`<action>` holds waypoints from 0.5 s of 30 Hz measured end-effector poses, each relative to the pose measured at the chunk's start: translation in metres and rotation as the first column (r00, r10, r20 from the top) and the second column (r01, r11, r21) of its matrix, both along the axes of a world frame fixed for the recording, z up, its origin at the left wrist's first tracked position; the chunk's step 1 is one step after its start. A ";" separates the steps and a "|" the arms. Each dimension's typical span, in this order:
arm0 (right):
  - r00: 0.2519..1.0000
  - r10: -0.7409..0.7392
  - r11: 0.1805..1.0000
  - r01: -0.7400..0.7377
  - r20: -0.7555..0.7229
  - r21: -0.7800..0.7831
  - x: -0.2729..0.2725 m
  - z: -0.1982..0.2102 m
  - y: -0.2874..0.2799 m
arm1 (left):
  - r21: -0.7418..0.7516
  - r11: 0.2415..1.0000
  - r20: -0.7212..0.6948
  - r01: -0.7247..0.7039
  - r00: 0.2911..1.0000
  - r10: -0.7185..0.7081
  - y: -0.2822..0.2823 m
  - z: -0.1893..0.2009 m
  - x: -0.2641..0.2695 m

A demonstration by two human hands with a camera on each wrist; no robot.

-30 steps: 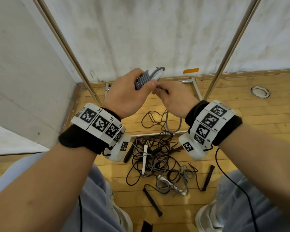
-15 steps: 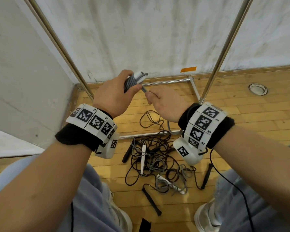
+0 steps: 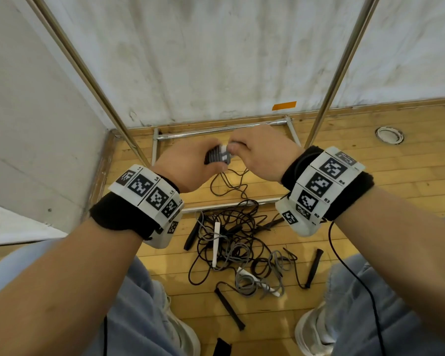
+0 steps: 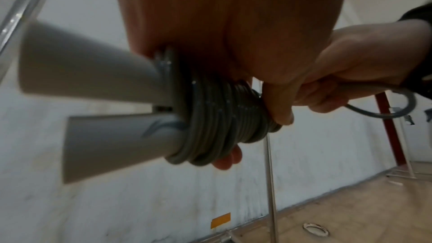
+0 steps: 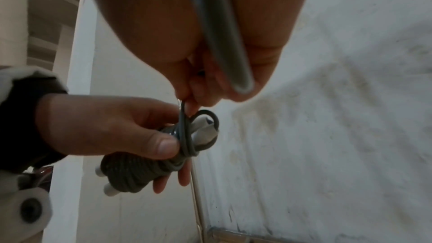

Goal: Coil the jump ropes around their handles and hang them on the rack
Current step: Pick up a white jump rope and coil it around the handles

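Observation:
My left hand (image 3: 190, 167) grips a pair of white handles (image 4: 88, 117) wound tight with grey rope (image 4: 217, 117); the bundle (image 3: 217, 158) shows between both hands in the head view. My right hand (image 3: 257, 152) pinches the loose grey rope end (image 5: 184, 110) at the bundle's tip (image 5: 205, 132), with a loop of it running back through the palm (image 5: 222, 34). Both hands are held above the floor between the rack's two steel uprights (image 3: 344, 65).
A tangle of black and grey jump ropes (image 3: 237, 242) with white and black handles lies on the wooden floor between my feet. The rack's base bars (image 3: 216, 132) sit by the white wall. A round floor fitting (image 3: 389, 134) is at right.
Both hands have dropped lower in view with the bundle, and the right hand has closed in onto the bundle's end. The wound handles now point sideways between the hands.

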State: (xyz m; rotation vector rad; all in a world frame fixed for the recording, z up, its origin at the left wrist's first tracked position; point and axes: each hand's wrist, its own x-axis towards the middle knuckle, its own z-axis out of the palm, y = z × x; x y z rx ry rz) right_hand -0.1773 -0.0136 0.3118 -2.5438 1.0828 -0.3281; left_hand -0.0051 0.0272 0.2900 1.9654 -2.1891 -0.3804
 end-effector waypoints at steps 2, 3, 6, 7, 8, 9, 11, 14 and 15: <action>1.000 -0.004 1.000 0.004 0.012 -0.020 0.002 -0.004 0.000 | 0.025 0.999 0.032 0.027 0.999 -0.028 0.002 0.001 -0.003; 0.999 -0.012 1.000 0.012 0.034 -0.022 0.002 -0.005 0.001 | 0.028 0.999 0.034 0.038 0.999 -0.039 0.003 0.001 -0.004; 0.979 -0.073 0.997 0.068 0.189 0.029 0.005 -0.004 0.000 | -0.025 0.998 -0.002 0.062 0.998 -0.062 0.008 0.005 -0.008; 0.963 -0.104 0.994 0.092 0.247 0.060 0.006 -0.003 0.000 | -0.054 0.997 -0.020 0.057 0.998 -0.059 0.008 0.006 -0.008; 0.944 -0.141 0.988 0.116 0.298 0.102 0.006 -0.002 -0.001 | -0.081 0.996 -0.039 0.048 0.998 -0.052 0.009 0.008 -0.009; 0.922 -0.180 0.979 0.132 0.343 0.157 0.007 -0.002 -0.002 | -0.103 0.994 -0.057 0.040 0.997 -0.046 0.010 0.010 -0.009; 0.869 -0.258 0.946 0.138 0.422 0.295 0.005 0.001 -0.006 | -0.136 0.991 -0.105 0.017 0.994 -0.031 0.011 0.012 -0.009; 0.781 -0.345 0.860 0.040 0.521 0.509 -0.002 0.008 -0.014 | -0.124 0.992 -0.337 -0.038 0.941 -0.006 0.014 0.018 -0.012; 0.738 -0.369 0.814 -0.036 0.565 0.579 -0.004 0.009 -0.016 | -0.107 0.993 -0.449 -0.045 0.894 -0.008 0.016 0.022 -0.013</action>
